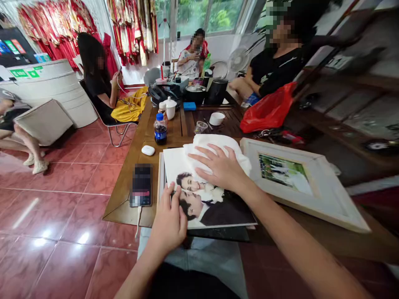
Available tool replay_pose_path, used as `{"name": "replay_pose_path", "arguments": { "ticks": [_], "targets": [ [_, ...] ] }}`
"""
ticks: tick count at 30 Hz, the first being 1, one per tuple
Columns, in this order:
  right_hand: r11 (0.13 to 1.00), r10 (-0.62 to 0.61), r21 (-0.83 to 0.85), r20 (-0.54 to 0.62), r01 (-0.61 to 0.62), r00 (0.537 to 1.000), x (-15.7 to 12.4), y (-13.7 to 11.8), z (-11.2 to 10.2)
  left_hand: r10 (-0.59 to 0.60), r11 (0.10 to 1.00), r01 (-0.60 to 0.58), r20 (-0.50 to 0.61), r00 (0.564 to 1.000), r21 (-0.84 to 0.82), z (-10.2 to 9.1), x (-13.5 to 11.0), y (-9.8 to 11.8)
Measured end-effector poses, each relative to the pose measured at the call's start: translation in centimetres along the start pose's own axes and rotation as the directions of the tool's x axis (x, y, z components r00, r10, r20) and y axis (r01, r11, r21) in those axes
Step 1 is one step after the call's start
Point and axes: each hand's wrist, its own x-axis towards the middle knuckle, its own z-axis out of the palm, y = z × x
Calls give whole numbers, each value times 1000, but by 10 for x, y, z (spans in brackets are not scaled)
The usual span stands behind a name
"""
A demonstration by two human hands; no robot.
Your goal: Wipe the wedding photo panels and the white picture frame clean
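Observation:
A large wedding portrait print (212, 211) lies on the table in front of me, showing two people's heads close together. My left hand (170, 220) is at its left edge, fingers bent and close together on the border. On the upper part of the print rests a bunched white cloth (202, 143). My right hand (218, 166) lies over this cloth with its fingers spread, palm down. Under the print, the edge of a pale frame (161, 174) shows at the left. What the left fingertips press on underneath is hidden.
To the right lies a white picture frame (324, 199) with a photo. A phone (141, 187) on a cable, a white earbud case (148, 150), a cola bottle (160, 131), a white bowl (217, 118) and a red bag (268, 110) are around. Several people sit nearby.

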Motion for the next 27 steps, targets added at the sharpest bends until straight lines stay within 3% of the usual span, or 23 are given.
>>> {"name": "replay_pose_path", "arguments": {
  "ticks": [6,13,21,27],
  "targets": [
    [999,-25,-20,-10,25,1000,-20,-6,-3,10,1000,-10,-24,1000,-12,0,1,1],
    [993,-93,-72,-66,88,993,-68,-23,-15,33,999,-33,-41,999,1,-1,1,2],
    [990,-124,46,-135,131,983,-116,-41,-29,30,999,-29,-31,999,38,-1,-1,1],
    [977,-185,76,-149,198,971,-142,-41,-32,40,997,-38,-34,999,63,-2,0,2]
  ]
}}
